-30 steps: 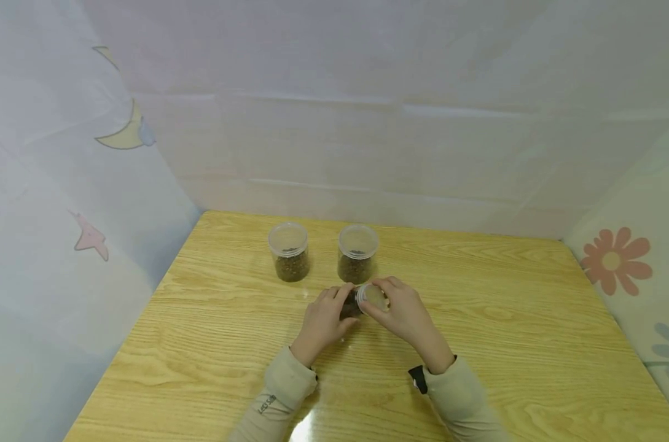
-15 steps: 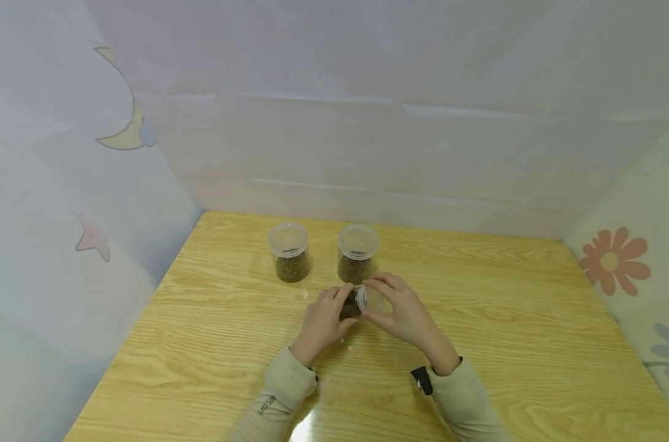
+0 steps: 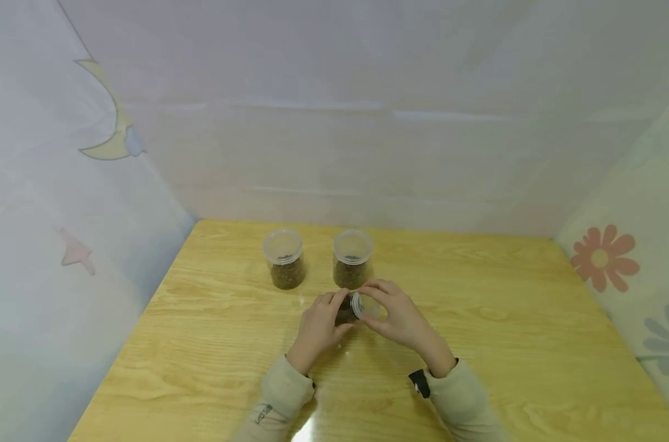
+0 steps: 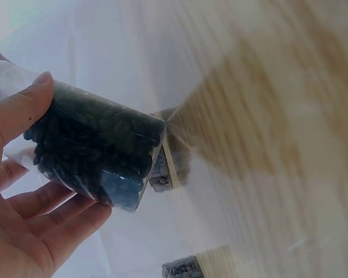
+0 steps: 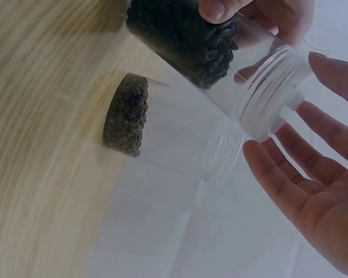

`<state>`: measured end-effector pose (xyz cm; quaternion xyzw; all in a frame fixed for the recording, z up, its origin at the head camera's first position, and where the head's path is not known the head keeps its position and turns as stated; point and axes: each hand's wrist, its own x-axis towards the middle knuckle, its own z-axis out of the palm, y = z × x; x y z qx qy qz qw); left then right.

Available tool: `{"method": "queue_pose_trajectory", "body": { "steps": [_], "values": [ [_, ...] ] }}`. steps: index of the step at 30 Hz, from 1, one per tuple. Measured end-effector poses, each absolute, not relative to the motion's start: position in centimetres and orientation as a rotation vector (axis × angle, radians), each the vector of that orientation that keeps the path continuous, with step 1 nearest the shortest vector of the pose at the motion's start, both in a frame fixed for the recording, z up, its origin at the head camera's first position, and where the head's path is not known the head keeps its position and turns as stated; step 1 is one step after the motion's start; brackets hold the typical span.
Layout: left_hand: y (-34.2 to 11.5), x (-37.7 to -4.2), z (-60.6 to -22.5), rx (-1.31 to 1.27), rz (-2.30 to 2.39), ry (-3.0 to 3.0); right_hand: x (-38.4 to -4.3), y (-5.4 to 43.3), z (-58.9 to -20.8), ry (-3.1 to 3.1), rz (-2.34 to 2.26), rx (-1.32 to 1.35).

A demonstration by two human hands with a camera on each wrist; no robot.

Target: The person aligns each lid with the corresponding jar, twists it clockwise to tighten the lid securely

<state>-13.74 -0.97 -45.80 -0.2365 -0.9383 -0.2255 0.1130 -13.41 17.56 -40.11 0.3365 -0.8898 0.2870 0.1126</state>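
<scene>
A clear jar (image 4: pixel 93 133) of dark beans is tilted, its lidded end toward the right. My left hand (image 3: pixel 317 325) grips its bean-filled end, thumb on one side and fingers on the other. At the other end, my right hand (image 3: pixel 400 319) holds the clear lid (image 5: pixel 275 104) by its rim between thumb and fingertips. The lid sits on the jar's mouth. Whether the jar's base touches the table cannot be told.
Two similar lidded jars stand upright beyond the hands, a left jar (image 3: pixel 286 270) and a right jar (image 3: pixel 351 270), both part-filled with brown beans. The wooden table (image 3: pixel 478 307) meets printed cloth (image 3: pixel 340 153) at its back and sides.
The fingers of my right hand have shifted round the lid, and the hand has turned slightly. My left hand keeps its grip on the jar. The head view has tilted a little.
</scene>
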Motion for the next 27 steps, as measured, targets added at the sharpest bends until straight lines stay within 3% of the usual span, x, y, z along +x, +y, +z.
{"method": "queue_pose_trajectory", "body": {
  "steps": [16, 27],
  "values": [
    [-1.11, -13.61, -46.00, -0.696, -0.652, -2.743, -13.25, 17.16, -40.72, -2.646, 0.877, 0.883],
    [-0.97, -13.61, -45.92, -0.691, -0.653, -2.741, -13.28, 16.79, -40.99, -2.693, 1.017, 0.670]
  ]
}}
